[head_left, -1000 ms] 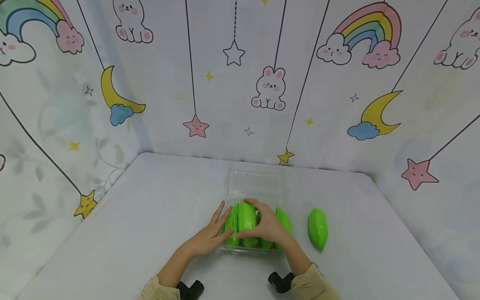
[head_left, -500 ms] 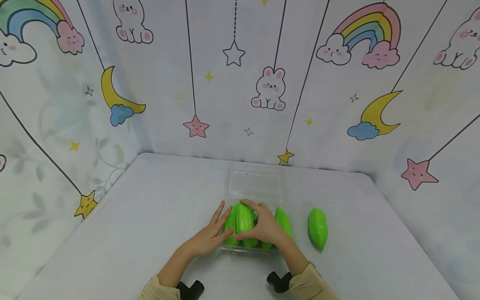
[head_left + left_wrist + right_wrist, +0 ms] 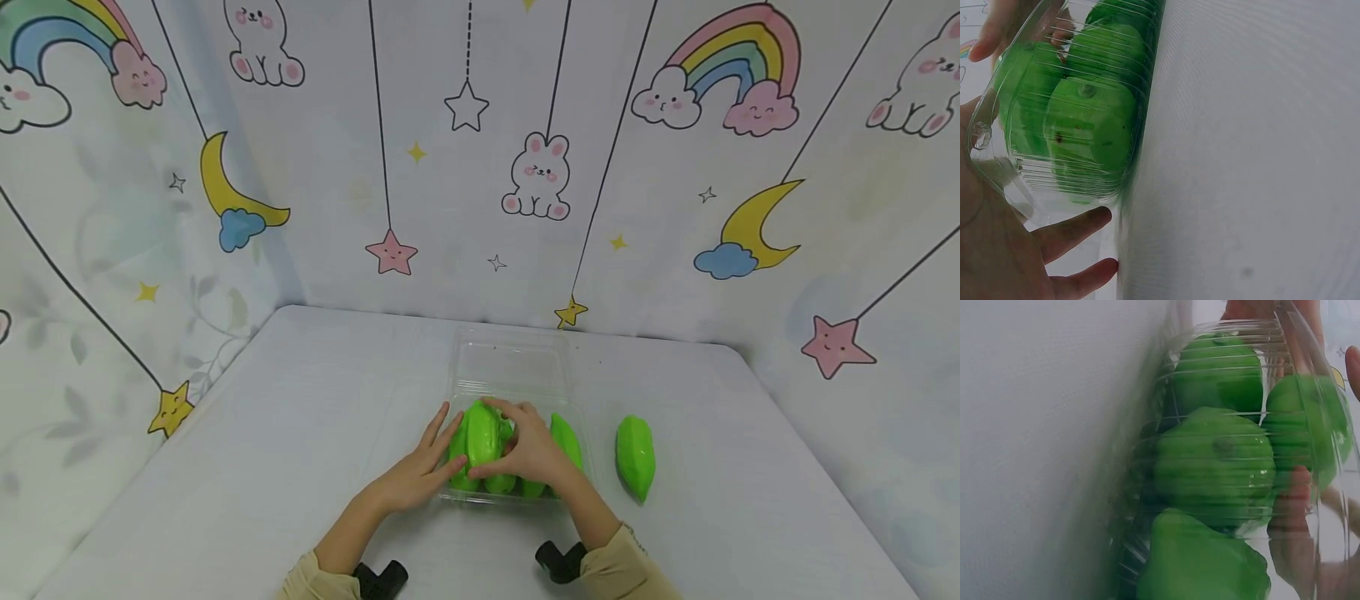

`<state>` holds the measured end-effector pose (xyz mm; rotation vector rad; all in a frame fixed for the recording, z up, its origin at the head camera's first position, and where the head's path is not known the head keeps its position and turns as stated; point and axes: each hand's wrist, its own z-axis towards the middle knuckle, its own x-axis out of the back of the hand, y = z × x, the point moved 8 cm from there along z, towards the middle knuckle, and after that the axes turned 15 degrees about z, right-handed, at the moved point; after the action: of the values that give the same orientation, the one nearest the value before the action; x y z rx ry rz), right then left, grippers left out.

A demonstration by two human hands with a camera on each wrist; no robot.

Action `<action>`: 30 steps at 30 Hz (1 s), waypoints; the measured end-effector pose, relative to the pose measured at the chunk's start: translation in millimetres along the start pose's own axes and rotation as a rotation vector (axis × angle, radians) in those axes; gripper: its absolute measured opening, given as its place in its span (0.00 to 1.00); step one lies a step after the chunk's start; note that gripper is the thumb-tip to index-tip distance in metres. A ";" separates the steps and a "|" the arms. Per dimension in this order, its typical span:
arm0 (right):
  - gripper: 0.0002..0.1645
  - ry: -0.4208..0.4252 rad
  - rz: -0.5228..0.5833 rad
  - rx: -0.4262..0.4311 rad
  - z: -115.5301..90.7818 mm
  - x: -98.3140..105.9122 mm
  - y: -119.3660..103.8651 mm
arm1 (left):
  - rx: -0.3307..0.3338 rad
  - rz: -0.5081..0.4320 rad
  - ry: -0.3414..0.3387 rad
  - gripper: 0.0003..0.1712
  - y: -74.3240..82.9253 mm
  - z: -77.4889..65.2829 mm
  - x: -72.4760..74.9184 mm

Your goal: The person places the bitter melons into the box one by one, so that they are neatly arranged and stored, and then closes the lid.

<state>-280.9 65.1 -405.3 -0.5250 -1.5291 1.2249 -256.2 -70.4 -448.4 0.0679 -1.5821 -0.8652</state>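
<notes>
A clear plastic clamshell box [image 3: 517,498] holds several ridged green star fruits, with its lid [image 3: 513,360] folded back behind it. My right hand [image 3: 531,446] grips one star fruit [image 3: 483,432] lengthwise, thumb at the near end and fingers at the far end. This fruit sits on top of others, at the left part of the box. At the box's left side is my left hand [image 3: 415,475], its fingers spread and fairly straight, the thumb reaching over the rim beside the fruits. Through the box wall, the left wrist view shows lower fruits [image 3: 1091,125] under the upper one.
One more star fruit [image 3: 636,458] lies on the white table [image 3: 705,517], to the right of the box. Another fruit [image 3: 567,442] stands in the box's right side. Behind the table hangs a patterned cloth [image 3: 322,167].
The star fruit in my right hand has shifted a little to the left, uncovering part of a fruit beneath it. My left hand has stayed in place.
</notes>
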 end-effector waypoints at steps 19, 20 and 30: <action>0.59 0.085 0.052 0.010 -8.5 32.0 -0.5 | -0.004 0.007 0.015 0.37 -0.6 0.7 -0.8; 0.59 0.088 0.058 0.007 -9.3 33.9 -0.2 | -0.005 0.006 0.015 0.37 -0.3 0.5 -0.6; 0.59 0.136 0.002 -0.007 -15.1 54.7 4.6 | -0.008 0.006 0.018 0.37 0.9 0.1 -0.3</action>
<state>-287.2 118.2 -385.9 -0.6021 -1.4193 1.1616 -255.8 -69.6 -448.2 0.0650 -1.5606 -0.8642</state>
